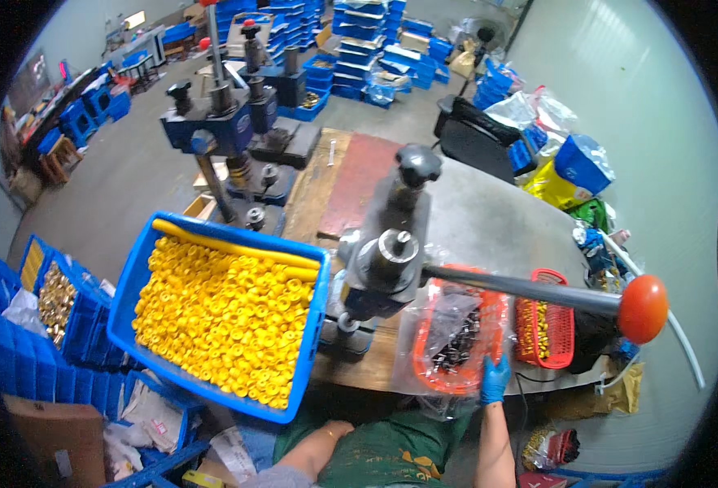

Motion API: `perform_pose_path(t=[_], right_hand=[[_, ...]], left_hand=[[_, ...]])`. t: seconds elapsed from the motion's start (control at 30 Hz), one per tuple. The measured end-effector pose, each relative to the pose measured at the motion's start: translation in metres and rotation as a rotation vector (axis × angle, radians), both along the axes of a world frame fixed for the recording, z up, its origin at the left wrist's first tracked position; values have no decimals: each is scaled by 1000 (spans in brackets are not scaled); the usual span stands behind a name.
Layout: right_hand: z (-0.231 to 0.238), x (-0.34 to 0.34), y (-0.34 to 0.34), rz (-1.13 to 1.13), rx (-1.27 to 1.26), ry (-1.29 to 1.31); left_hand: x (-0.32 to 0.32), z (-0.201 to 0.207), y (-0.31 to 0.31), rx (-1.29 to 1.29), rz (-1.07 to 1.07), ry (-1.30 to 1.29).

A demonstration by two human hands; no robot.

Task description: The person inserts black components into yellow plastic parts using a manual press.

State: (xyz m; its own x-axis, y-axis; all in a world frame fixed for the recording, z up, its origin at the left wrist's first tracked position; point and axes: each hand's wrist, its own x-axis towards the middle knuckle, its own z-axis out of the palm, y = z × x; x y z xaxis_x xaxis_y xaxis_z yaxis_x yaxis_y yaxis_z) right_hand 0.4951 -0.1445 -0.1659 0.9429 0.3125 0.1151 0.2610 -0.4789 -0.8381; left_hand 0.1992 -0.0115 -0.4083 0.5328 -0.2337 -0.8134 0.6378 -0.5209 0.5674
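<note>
In the head view, the right hand (pixel 495 378), in a blue glove, touches the near right rim of an orange basket (pixel 456 384); whether its fingers close on that rim cannot be told. Dark parts (pixel 456 350) lie in the basket under clear plastic, just left of this hand. A red basket (pixel 566 325) of yellow pieces stands beyond it to the right. The bare left hand (pixel 338 429) rests on a green garment (pixel 375 455) bearing orange print; its fingers are unclear. Left of it are a blue tray (pixel 314 342) heaped with yellow pieces and, farther off, a cardboard box (pixel 50 435) with a pale label (pixel 63 464), too small to read.
</note>
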Motion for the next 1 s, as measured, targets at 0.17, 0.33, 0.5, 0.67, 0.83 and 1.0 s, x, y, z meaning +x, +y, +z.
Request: perform_pose_path(t=[0.17, 0.33, 0.5, 0.67, 0.83, 1.0], right_hand=[[-1, 6, 15, -51, 3, -205], [69, -127, 68, 125, 17, -189], [24, -232, 188, 783, 49, 171], [-5, -255, 225, 781, 135, 321], [-9, -266, 227, 790, 131, -8], [-19, -257, 233, 887, 301, 397]], left_hand=[[-6, -11, 24, 86, 56, -198], [-68, 150, 45, 259, 574, -758], [-169, 214, 78, 61, 2106, -839], [-186, 241, 155, 168, 2294, -908], [-186, 215, 170, 141, 2255, -1048], [-183, 205, 181, 267, 2230, -917]])
